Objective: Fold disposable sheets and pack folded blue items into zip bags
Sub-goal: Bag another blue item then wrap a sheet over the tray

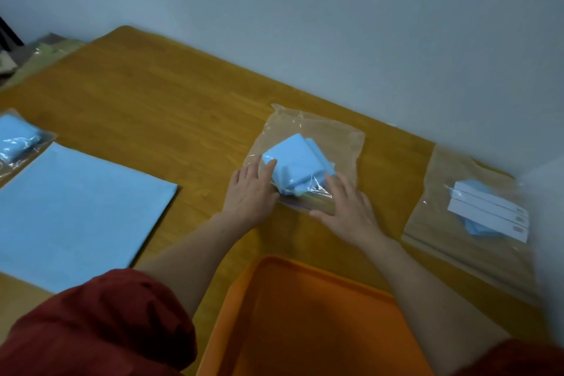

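The zip bag point(317, 131) lies on the tabletop point(152, 94) in front of me, a folded blue bundle point(293, 162) inside it near the mouth, and I place everything else from it.

Behind the zip bag a plain grey-white wall point(305, 9) runs along the far edge of the wooden, honey-coloured tabletop. Well to the left of the bag a large blue sheet point(76, 214) lies flat. Nearer me than the bag, an orange tray point(305, 320) sits at the tabletop's near edge, between my forearms. To the bag's right, apart from it, a second clear bag point(457, 241) holds blue pieces and white strips point(488, 210). Far to the left, past the sheet, a third bag point(18, 140) with blue inside is cut by the frame.

My left hand point(248, 195) rests on the bag's left side, fingers point(268, 168) straight and together against the bundle. My right hand point(348, 207) lies flat on the bag's mouth, fingers point(337, 185) spread slightly on the plastic. The coloured zip strip point(296, 203) shows between my hands. A red sleeve point(106, 330) is pushed up my left arm.
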